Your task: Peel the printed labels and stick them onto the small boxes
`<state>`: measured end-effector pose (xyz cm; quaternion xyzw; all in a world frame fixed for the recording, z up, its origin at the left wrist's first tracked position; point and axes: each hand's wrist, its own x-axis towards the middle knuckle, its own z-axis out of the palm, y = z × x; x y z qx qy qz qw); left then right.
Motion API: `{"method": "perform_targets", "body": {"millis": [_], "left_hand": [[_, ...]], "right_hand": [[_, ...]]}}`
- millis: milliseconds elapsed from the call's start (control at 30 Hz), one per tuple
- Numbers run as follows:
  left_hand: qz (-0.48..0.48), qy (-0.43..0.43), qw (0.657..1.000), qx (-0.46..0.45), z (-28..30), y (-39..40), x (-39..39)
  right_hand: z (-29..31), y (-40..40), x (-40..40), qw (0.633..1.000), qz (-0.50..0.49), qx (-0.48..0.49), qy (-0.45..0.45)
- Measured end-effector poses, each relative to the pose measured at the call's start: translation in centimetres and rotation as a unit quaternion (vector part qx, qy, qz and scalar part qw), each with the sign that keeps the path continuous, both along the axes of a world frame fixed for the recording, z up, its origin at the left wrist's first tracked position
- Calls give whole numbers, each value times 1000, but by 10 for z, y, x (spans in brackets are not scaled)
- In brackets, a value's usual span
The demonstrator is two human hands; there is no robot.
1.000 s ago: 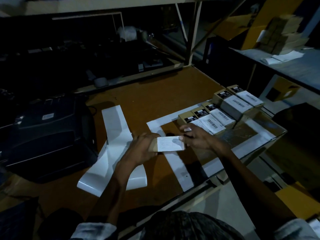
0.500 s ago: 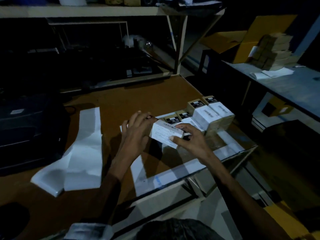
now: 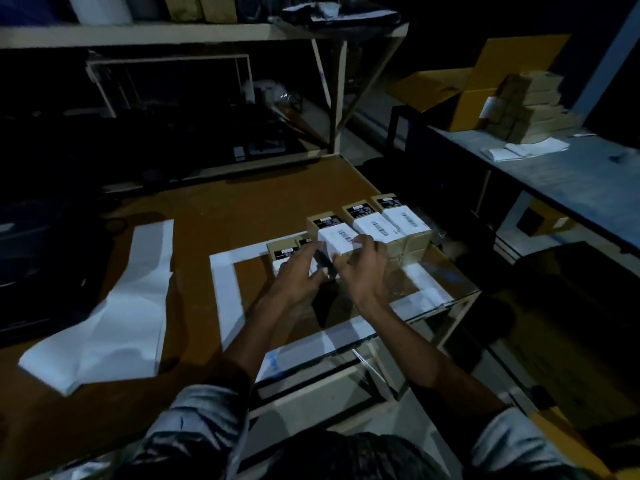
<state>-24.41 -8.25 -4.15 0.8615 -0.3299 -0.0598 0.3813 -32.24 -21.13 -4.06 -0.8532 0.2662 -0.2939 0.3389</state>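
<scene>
Both hands at the row of small boxes [image 3: 367,223] by the counter [image 3: 214,209] right edge, left hand [image 3: 301,271] fingers spread flat on the near boxes, right hand [image 3: 363,268] fingers curled against a labelled box [image 3: 337,239], grip unclear.

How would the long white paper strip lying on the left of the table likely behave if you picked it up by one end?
The paper strip would probably flop and sag: it already lies bent and creased on the table. It looks thin and flat, so likely very light and easy to slide. Its glossy look suggests it may be slippery.
</scene>
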Motion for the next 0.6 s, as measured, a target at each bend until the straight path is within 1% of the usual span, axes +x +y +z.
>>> {"method": "perform_targets", "body": {"millis": [133, 200, 267, 367, 467, 533, 600], "left_hand": [[-13, -9, 998, 58, 0, -25, 13], [-28, -15, 996, 87, -3, -28, 15], [-35, -21, 994, 100, -5, -27, 14], [-22, -23, 996, 82, -16, -18, 17], [24, -27, 998, 50, -25, -5, 17], [92, -43, 994, 37, -29, 6, 15], [182, -41, 982, 18, -41, 17, 15]], "right_hand": [[-1, -3, 1, 987, -63, -104, 107], [-5, -7, 2, 976, -77, -160, 124], [-9, -9, 3, 970, -92, -193, 120], [-13, -10, 5, 969, -104, -192, 115], [-13, -7, 0, 975, -99, -174, 100], [-13, 0, -7, 980, -92, -164, 60], [-14, 13, -17, 991, -43, -129, 1]]}}
